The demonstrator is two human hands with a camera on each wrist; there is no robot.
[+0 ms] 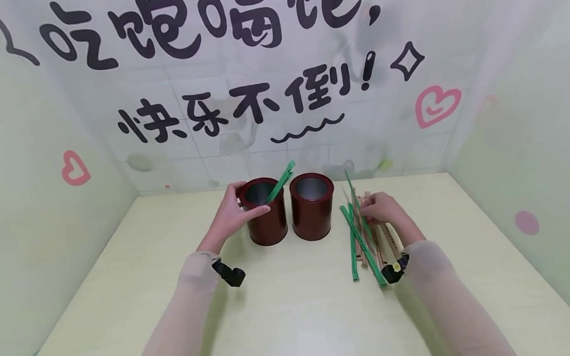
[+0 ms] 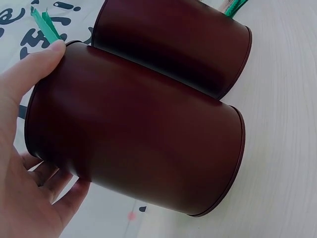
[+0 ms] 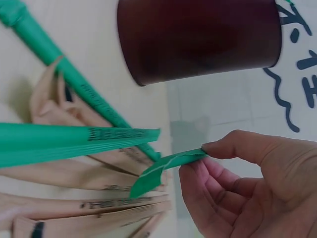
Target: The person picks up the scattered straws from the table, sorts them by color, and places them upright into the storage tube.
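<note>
On the table (image 1: 292,312), near its far edge, stand two dark red canisters (image 1: 312,219); the left hand (image 1: 230,212) grips the left one, green sleeves (image 1: 280,186) poking out. Towards the far right corner, the right hand (image 1: 384,207) pinches a green strip (image 3: 171,162) by brown wrappers (image 3: 59,174).

Two red cups (image 1: 268,227) stand on one table (image 1: 296,301), with one left hand (image 1: 233,210), one right hand (image 1: 380,208), two sleeves (image 1: 176,318) and two wrist cameras (image 1: 229,273); at least two green strips (image 1: 280,184) are in one cup, two green strips (image 1: 362,246) lie outside and one green strip (image 3: 171,162) is in the right hand; at least four brown strips (image 3: 59,204) show, overlapping too much to count exactly; above are eight black characters (image 1: 256,109), two clear pink hearts (image 1: 436,109) and one star (image 1: 407,61)
</note>
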